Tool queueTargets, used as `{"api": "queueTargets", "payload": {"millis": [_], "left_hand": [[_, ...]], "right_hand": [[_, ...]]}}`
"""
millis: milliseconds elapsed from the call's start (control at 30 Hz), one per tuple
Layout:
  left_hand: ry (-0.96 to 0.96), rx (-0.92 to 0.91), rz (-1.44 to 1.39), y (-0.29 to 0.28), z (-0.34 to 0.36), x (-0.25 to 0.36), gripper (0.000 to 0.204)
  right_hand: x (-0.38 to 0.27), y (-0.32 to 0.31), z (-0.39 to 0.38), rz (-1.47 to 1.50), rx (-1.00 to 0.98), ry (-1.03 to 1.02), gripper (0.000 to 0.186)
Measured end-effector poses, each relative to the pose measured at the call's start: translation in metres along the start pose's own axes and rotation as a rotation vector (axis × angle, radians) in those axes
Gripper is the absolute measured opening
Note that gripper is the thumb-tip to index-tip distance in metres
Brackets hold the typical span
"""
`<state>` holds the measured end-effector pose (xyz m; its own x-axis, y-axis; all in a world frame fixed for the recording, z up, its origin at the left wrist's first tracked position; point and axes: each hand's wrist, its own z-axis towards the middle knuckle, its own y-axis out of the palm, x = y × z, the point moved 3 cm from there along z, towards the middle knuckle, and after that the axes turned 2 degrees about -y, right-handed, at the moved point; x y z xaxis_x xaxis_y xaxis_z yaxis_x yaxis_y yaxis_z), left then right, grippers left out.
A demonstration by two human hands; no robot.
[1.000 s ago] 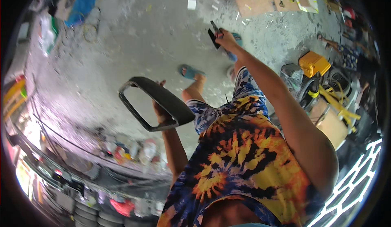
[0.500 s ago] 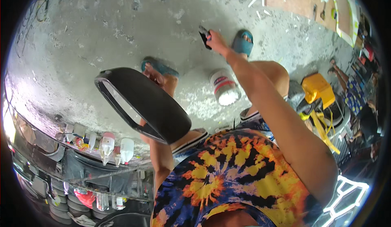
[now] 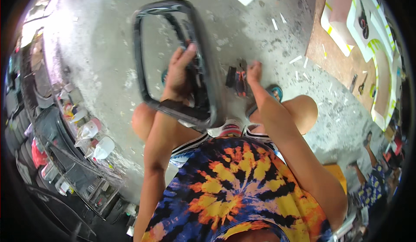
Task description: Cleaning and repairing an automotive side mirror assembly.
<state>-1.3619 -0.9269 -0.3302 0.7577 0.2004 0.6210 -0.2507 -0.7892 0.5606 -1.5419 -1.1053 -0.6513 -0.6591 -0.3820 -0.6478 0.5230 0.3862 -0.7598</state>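
Note:
My left hand (image 3: pixel 180 73) grips a black mirror housing (image 3: pixel 208 81) with a large opening, raised in front of me and slightly blurred. My right hand (image 3: pixel 254 72) has its fingers curled beside a red-handled tool (image 3: pixel 241 83) and a black flat piece (image 3: pixel 230 76) on the concrete floor, with nothing visible in it. Between my legs, a white container (image 3: pixel 229 129) with a red band is partly hidden by my shirt and the housing.
A brown board (image 3: pixel 320 42) at upper right bears white templates with yellow tape (image 3: pixel 381 94) and scissors (image 3: pixel 363 25). White scraps lie on the floor. Bottles (image 3: pixel 103 147) and dark car parts (image 3: pixel 56 129) line the left. A person (image 3: pixel 370 185) is at lower right.
I have crouched lower. The housing has moved up and turned, its opening now facing up. The tools that were in my right hand now lie on the floor beside it.

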Motion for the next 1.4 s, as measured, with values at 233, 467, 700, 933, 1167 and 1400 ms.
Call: {"api": "queueTargets", "payload": {"millis": [233,467,700,933,1167,1400], "left_hand": [[0.298,-0.13,0.152,0.047,-0.042,-0.028,0.021],[0.404,-0.178,0.344,0.069,-0.139,-0.038,0.021],[0.443,-0.059,0.495,0.052,-0.198,-0.063,0.025],[0.569,-0.011,0.783,-0.023,-0.197,-0.094,0.023],[0.373,0.097,0.488,-0.049,-0.204,-0.113,0.021],[0.356,0.147,0.602,-0.066,-0.193,-0.104,0.023]], "right_hand": [[-0.119,-0.116,0.046,0.719,0.051,-0.021,0.011],[-0.234,-0.334,-0.051,1.206,-0.295,-0.267,0.018],[-0.217,-0.396,-0.138,1.061,-0.229,-0.289,0.023],[-0.239,-0.369,-0.176,0.987,-0.63,-0.29,0.036],[-0.243,-0.351,-0.19,1.092,-0.77,-0.139,0.031],[-0.265,-0.288,-0.181,0.672,-0.704,-0.425,0.028]]}}
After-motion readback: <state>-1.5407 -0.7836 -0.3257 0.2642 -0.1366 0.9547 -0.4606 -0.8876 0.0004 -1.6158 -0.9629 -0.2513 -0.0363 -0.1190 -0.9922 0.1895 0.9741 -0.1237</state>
